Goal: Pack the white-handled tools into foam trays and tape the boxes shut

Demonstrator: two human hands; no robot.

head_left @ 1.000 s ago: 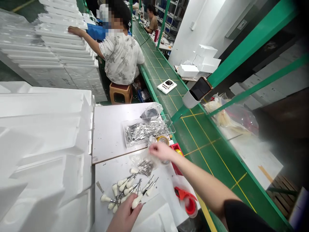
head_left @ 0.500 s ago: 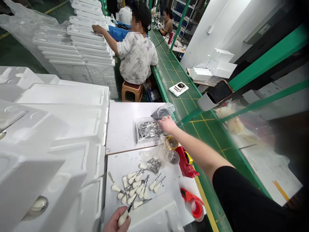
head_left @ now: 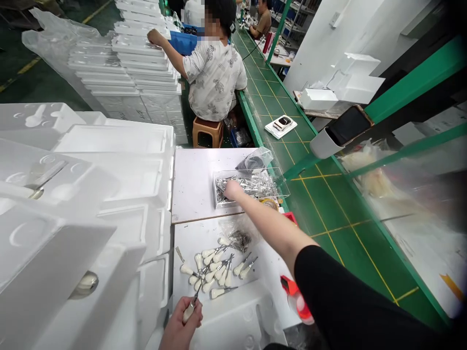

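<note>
My right hand [head_left: 233, 190] reaches into a transparent plastic tray [head_left: 251, 171] and rests on the loose steel shafts [head_left: 251, 185] heaped inside it. Whether its fingers grip a shaft, I cannot tell. At the bottom of the view, my left hand [head_left: 180, 324] is shut around a white-handled steel-tipped tool [head_left: 189, 311], with the tip pointing up. Just above that hand lies a loose pile of similar white-handled tools [head_left: 213, 273] on a white board [head_left: 204, 238]. Beside the pile is a plastic bag of metal parts [head_left: 239, 239].
White foam trays [head_left: 109, 194] are stacked high along the left. A green workbench [head_left: 321, 218] with yellow lines runs away to the right, and a red tape dispenser [head_left: 295, 296] sits at its edge. A seated co-worker [head_left: 213, 82] reaches over stacked foam further off.
My right hand has moved from above the bag to inside the tray. My left hand has picked up a tool from the pile and drawn it toward me.
</note>
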